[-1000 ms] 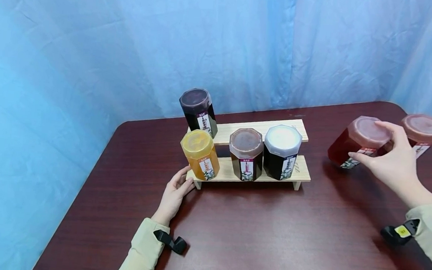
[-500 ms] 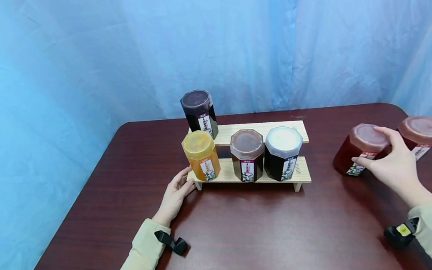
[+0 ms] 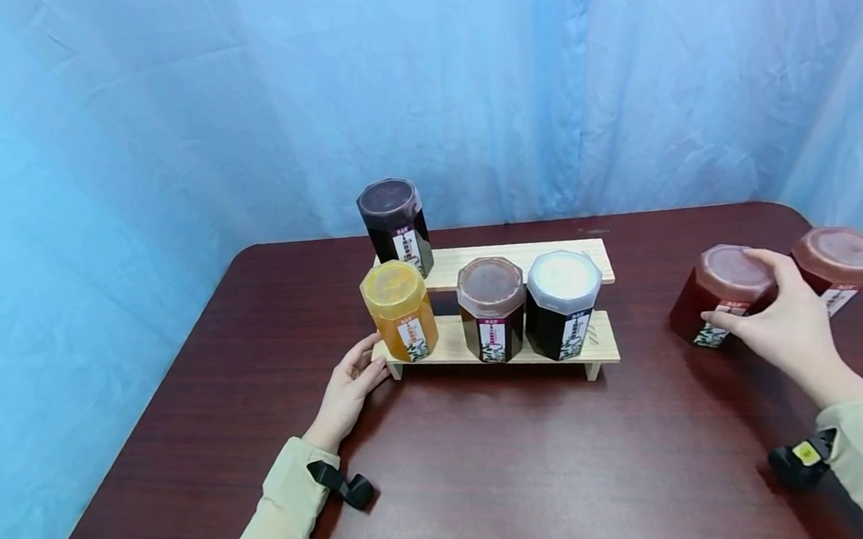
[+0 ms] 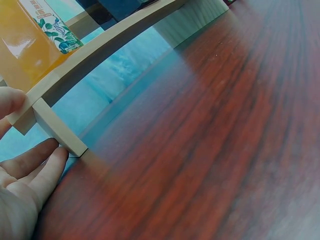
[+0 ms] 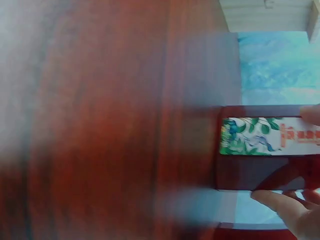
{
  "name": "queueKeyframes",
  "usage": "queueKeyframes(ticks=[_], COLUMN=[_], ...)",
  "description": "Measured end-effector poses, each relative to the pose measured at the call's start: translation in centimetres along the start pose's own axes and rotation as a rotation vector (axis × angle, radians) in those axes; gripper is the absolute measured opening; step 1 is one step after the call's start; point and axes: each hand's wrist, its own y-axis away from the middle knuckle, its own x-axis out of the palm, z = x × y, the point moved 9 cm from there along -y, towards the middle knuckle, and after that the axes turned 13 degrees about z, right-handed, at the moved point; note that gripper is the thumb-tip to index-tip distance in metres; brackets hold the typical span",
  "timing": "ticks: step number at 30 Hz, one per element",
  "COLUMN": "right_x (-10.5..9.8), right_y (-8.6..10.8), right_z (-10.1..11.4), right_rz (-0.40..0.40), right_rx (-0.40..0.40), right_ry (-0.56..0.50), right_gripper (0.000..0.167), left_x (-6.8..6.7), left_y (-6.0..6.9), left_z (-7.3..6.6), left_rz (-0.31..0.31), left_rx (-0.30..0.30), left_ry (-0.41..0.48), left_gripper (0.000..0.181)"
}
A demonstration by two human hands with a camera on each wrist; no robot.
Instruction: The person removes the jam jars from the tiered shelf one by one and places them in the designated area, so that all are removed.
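My left hand (image 3: 343, 394) holds the left end of a two-step wooden rack (image 3: 456, 344); in the left wrist view its fingertips touch the rack's short leg (image 4: 61, 129). At the right, my right hand (image 3: 788, 328) grips an octagonal jar of dark red contents (image 3: 692, 309) with a pinkish lid, thumb on one side and fingers on the other. The jar is upright and appears to rest on the table. Its white label (image 5: 260, 136) faces the right wrist camera. Another red jar (image 3: 838, 264) stands just behind the right hand.
On the rack's lower step stand a yellow jar (image 3: 402, 313), a brown-lidded jar (image 3: 491, 307) and a white-lidded dark jar (image 3: 563, 304). A purple-lidded jar (image 3: 397, 225) occupies the upper step's left end. Blue curtain (image 3: 414, 93) hangs behind the dark wooden table (image 3: 507, 475).
The red jar in my right hand has gone from tilted to upright, coming down slightly to the right. My left hand has stayed at the rack's end.
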Motion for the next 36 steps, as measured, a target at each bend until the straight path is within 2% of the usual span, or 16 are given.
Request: queueKeyframes(ticks=[6,10,18,29,36], right_x=[0.1,0.2,-0.3,-0.7,-1.1], right_y=[-0.7,-0.7,-0.1,-0.1,-0.2], right_z=[-0.2,-0.4,1.1,1.8,1.4], right_rz=[0.101,0.121,0.016,-0.024,-0.045], right_rx=[0.023,0.041,-0.058,-0.053,-0.038], right_ry=[0.073,0.115,0.183,0.229,0.240], right_gripper=[0.095,0.095,0.090,0.087,0.086], left_x=[-0.1,0.0,0.0,0.1,0.1], left_y=[0.0,-0.1,0.0,0.0,0.0], left_z=[0.0,0.0,0.2,-0.1,0.0], left_rz=[-0.006,-0.006,-0.006,-0.004,-0.002], left_rx=[-0.002,-0.010,-0.009,-0.003,-0.006], left_ry=[0.016,0.016,0.019,0.031,0.028], left_gripper=[0.048,0.047,0.047,0.047,0.048])
